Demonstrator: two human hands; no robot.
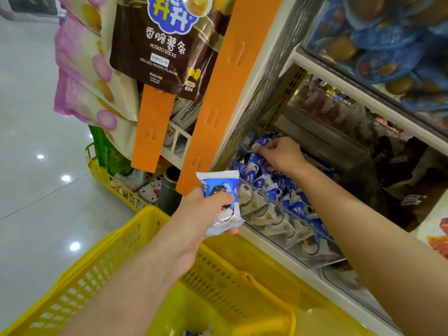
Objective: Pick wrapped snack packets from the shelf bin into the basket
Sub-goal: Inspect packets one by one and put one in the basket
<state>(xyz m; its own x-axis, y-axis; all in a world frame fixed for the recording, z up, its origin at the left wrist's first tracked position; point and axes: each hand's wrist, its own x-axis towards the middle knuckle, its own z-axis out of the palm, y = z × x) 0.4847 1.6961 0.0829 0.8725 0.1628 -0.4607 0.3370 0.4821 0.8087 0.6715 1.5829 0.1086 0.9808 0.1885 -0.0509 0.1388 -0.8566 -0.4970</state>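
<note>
One packet [197, 332] in basket [97, 270] cropped below.

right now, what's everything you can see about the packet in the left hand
The packet is a glossy film wrapper, blue and white, with a serrated top edge and a dark round biscuit pictured on front. The left hand grips it roughly upright, thumb across the front, fingers beneath. It is held in front of the shelf bin, above the yellow basket, touching only that hand.
</note>
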